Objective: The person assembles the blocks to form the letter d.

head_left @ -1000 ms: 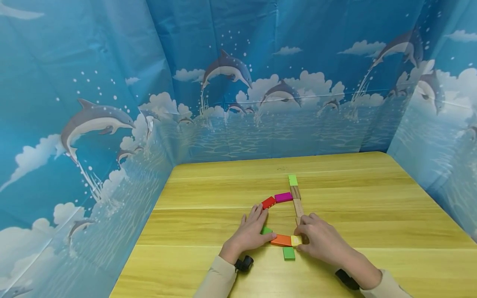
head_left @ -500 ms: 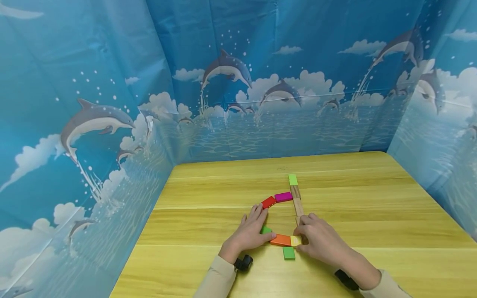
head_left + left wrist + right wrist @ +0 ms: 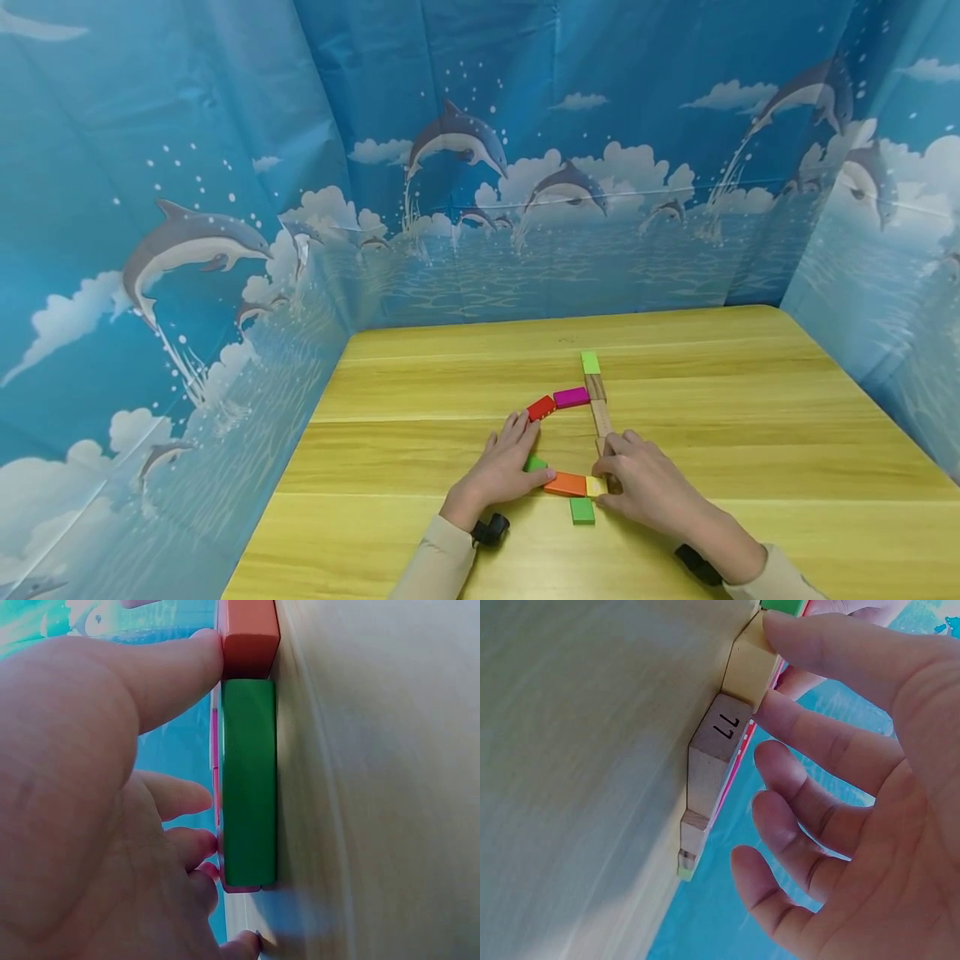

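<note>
Coloured wooden blocks form a closed outline on the table in the head view. Palm down, my left hand point(image 3: 498, 469) lies over its left side, thumb tip at the orange block point(image 3: 566, 484) and fingertips at the red block point(image 3: 541, 407). It partly hides a green block point(image 3: 250, 784). With thumb and index finger, my right hand point(image 3: 648, 483) pinches the yellow block point(image 3: 751, 658) at the outline's near right corner. Its other fingers curve loosely beside a plain wooden block point(image 3: 724, 727) marked with dark digits.
A loose green block point(image 3: 582, 511) lies just in front of the outline. Plain wooden blocks point(image 3: 601, 418) run away from the right hand to a light green block point(image 3: 590, 362). A magenta block point(image 3: 572, 397) closes the far side. Dolphin-printed curtains point(image 3: 465, 275) surround the table point(image 3: 750, 400).
</note>
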Demonstrator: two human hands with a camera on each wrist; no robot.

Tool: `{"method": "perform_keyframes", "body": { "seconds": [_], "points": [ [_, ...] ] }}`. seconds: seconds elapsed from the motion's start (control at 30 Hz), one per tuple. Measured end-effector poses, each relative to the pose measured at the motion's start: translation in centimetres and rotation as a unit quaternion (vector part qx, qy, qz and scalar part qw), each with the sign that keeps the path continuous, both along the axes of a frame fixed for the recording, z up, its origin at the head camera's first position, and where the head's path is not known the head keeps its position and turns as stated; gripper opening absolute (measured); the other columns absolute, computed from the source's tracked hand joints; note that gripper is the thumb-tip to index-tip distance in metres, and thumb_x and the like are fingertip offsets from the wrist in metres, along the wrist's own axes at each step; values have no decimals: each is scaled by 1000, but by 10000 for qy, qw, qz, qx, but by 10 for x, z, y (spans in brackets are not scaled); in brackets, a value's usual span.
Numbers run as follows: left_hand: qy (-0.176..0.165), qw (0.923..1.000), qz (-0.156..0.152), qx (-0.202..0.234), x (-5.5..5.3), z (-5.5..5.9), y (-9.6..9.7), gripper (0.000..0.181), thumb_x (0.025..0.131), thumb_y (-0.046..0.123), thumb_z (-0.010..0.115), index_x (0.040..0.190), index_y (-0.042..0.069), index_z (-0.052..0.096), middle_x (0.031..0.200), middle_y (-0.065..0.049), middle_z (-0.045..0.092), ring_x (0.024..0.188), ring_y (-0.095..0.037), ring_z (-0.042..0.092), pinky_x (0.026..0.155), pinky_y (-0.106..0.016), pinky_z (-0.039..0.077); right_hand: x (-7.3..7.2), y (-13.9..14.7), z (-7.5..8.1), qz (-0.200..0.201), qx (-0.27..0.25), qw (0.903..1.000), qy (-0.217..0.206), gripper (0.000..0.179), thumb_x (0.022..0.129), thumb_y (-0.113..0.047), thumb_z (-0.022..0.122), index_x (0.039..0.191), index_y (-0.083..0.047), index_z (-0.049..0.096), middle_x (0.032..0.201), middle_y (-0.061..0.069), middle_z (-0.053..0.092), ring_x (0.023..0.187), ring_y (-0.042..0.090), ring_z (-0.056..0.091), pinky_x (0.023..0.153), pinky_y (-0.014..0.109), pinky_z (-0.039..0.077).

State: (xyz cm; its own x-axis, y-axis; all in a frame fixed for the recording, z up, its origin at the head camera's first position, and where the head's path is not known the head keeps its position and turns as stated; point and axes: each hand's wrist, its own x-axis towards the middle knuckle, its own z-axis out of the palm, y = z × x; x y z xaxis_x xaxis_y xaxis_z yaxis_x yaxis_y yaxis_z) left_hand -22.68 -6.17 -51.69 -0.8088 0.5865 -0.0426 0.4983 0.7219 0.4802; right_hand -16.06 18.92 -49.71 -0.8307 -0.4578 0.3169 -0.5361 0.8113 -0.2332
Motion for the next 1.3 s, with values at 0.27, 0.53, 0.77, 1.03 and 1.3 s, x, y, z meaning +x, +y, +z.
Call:
{"method": "perform_keyframes", "body": {
  "seconds": [0.27, 0.53, 0.77, 1.03, 1.3],
  "points": [
    [53, 10000, 9, -26, 0, -2, 1, 84, 99, 56, 54, 162, 11, 21, 168, -9, 6, 154, -24, -1, 120, -54, 9, 1, 1, 1, -53, -12, 10000, -65, 30, 66, -34, 94, 88, -22, 78, 84, -14, 47, 75, 9, 36, 61, 27, 31],
    [90, 9998, 44, 147, -1, -2, 0, 75, 103, 49, 52, 162, 14, 22, 168, -10, 8, 154, -26, 0, 119, -57, 10, 2, 1, 2, -56, -6, 10000, -19, 32, 65, -33, 95, 91, -22, 79, 83, -14, 48, 76, 9, 36, 62, 27, 31],
    [111, 9994, 174, 293, -4, 0, -3, 71, 105, 43, 52, 162, 13, 23, 167, -14, 10, 154, -29, 3, 118, -60, 12, 1, 1, 4, 18, -69, 10000, 55, 32, 67, -31, 94, 94, -22, 79, 89, -12, 59, 78, 9, 39, 63, 27, 34],
    [74, 9990, 230, 368, -5, 0, -5, 71, 104, 42, 54, 162, 13, 24, 167, -15, 10, 154, -29, 3, 119, -57, 12, 2, -2, 7, 217, -235, 9995, 51, 31, 71, -26, 92, 99, -22, 79, 96, -10, 66, 84, 9, 46, 67, 29, 42],
    [-21, 9987, 238, 460, -7, 0, -7, 72, 103, 40, 56, 161, 12, 25, 167, -17, 10, 153, -31, 4, 120, -55, 12, 6, -11, 6, 344, -533, 9975, -306, 29, 73, -26, 90, 100, -26, 78, 99, -14, 67, 92, 8, 50, 75, 33, 50]
  ]
}}
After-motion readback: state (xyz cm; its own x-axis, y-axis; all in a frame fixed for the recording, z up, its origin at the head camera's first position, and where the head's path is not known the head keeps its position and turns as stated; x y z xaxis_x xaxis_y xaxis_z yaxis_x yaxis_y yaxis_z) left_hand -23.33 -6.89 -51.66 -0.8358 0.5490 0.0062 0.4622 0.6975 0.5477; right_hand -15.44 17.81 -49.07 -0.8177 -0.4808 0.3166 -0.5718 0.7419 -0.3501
